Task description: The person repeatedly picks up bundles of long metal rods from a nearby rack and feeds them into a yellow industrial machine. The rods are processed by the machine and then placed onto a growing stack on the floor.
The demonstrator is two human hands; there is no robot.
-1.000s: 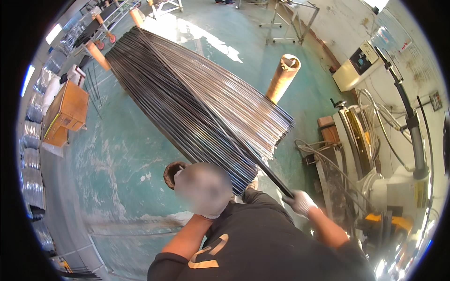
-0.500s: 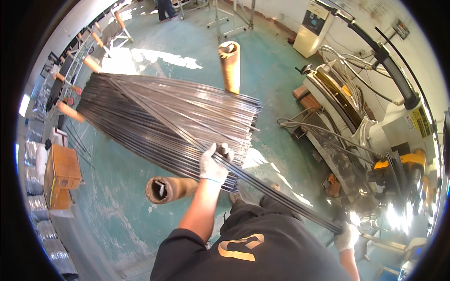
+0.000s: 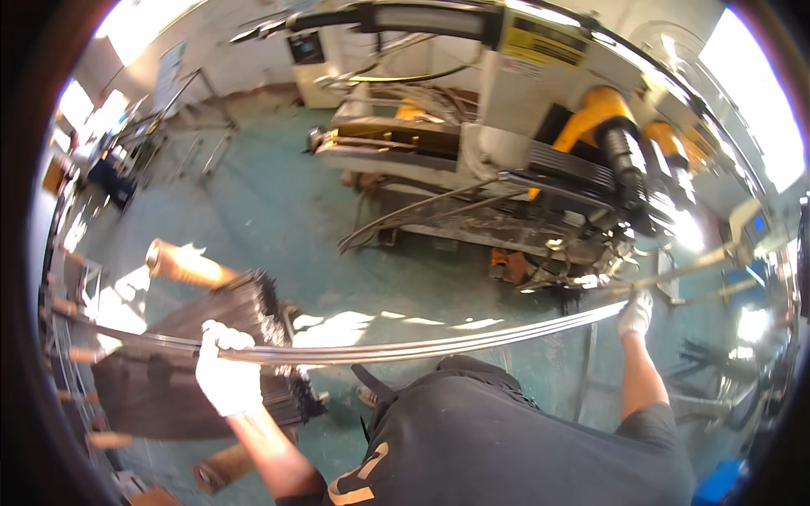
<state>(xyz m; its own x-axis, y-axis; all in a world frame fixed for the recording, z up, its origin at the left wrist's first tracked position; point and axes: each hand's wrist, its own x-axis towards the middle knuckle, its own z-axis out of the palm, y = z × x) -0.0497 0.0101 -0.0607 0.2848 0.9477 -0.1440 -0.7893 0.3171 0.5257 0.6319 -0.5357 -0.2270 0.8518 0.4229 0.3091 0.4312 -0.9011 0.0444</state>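
Observation:
A few long, thin metal rods [image 3: 439,347] stretch across in front of my body, held level by both hands. My left hand [image 3: 226,371], in a white glove, is closed around them toward their left part. Also gloved in white, my right hand [image 3: 635,314] grips them at the right end. Below and beyond my left hand lies a large stack of dark rods [image 3: 169,388], its cut ends facing right. Brown cardboard-like tubes [image 3: 190,263] stand out at the stack's far and near sides; the near tube [image 3: 221,471] is partly hidden by my left forearm.
A large machine [image 3: 472,169] with yellow motor-like parts [image 3: 591,118] and cables fills the far side. A pale bar [image 3: 692,268] juts out beside my right hand. A blue object [image 3: 719,482] is at the lower right. Another person [image 3: 111,181] stands at the far left.
My view has swung right toward the machine. Both hands still hold the rods, which have been lifted from lying slantwise over the stack and now run level across my front.

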